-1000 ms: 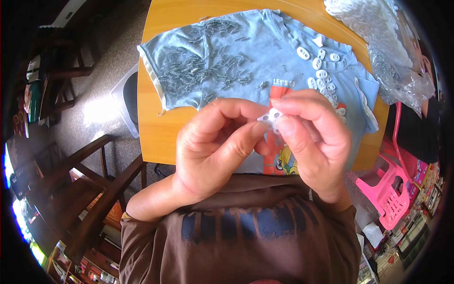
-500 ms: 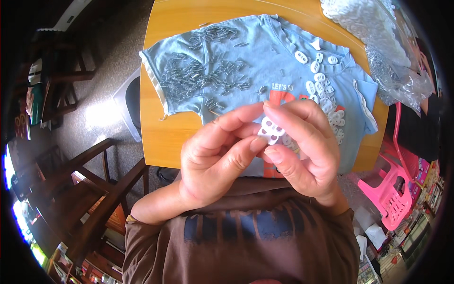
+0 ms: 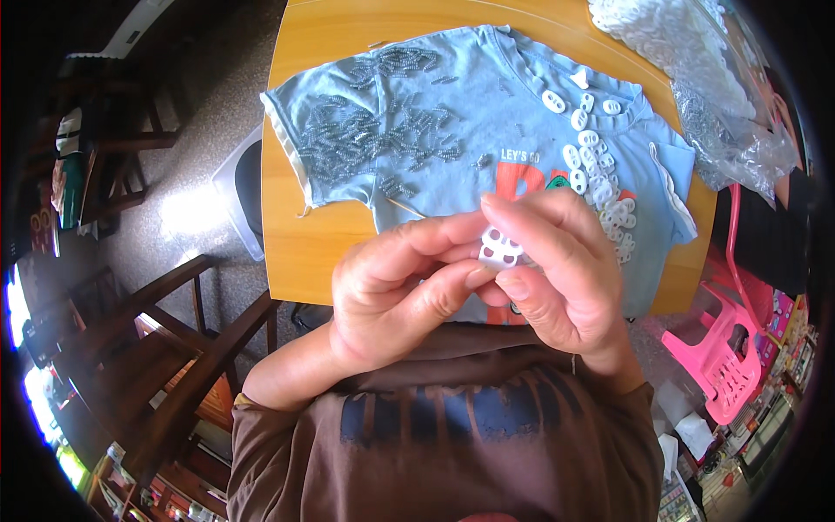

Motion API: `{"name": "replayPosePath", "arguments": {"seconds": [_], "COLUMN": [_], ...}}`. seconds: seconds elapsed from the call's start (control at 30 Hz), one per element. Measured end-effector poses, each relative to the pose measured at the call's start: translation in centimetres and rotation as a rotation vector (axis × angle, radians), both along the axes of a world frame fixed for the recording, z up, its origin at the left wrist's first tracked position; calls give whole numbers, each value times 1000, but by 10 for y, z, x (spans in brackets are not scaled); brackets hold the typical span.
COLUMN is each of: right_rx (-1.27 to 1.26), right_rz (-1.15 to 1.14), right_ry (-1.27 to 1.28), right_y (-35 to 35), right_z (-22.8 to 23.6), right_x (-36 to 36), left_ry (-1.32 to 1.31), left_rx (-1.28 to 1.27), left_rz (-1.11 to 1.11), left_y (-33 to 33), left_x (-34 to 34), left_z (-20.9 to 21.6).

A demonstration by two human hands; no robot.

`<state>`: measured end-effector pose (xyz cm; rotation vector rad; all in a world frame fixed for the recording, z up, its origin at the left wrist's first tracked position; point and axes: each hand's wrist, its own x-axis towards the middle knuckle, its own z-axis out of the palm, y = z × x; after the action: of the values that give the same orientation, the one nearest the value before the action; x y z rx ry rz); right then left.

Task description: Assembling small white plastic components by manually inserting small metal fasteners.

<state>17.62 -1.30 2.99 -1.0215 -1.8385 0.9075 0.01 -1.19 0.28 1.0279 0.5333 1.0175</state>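
Observation:
In front of my chest, a small white plastic piece with several round holes (image 3: 501,250) is pinched between both hands. My left hand (image 3: 387,283) grips its left side with thumb and fingers. My right hand (image 3: 570,278) closes on it from the right, index finger above and thumb below. Fingers partly cover the piece. Behind the hands a light blue T-shirt (image 3: 470,96) lies spread out. Many small metal springs (image 3: 348,135) are scattered over its left sleeve and shoulder. Oval white plastic pieces with two holes (image 3: 600,165) form a loose heap on its right side.
The T-shirt covers much of a wooden table (image 3: 300,252). At the back right, a clear plastic bag (image 3: 665,43) holds many white pieces. A pink plastic stool (image 3: 726,365) stands to the right. Dark wooden chairs (image 3: 213,348) and a clear bin (image 3: 237,196) are on the left.
The white piece has tilted slightly between the fingers, and its holes now face me differently. My right thumb has shifted slightly right. Both hands keep their grip.

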Motion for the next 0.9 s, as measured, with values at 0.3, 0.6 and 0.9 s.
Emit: {"name": "replayPosePath", "arguments": {"seconds": [0.3, 0.6, 0.9], "right_rx": [92, 103, 127], "right_rz": [15, -30, -41], "right_ry": [18, 130, 187], "right_y": [0, -4, -3], "right_z": [-8, -15, -20], "right_x": [-2, -12, -15], "left_ry": [-6, -58, -33], "left_rx": [-34, -82, -96], "left_rz": [44, 84, 80], "left_y": [-5, -10, -13], "left_x": [3, 7, 6], "left_z": [-3, 1, 2]}}
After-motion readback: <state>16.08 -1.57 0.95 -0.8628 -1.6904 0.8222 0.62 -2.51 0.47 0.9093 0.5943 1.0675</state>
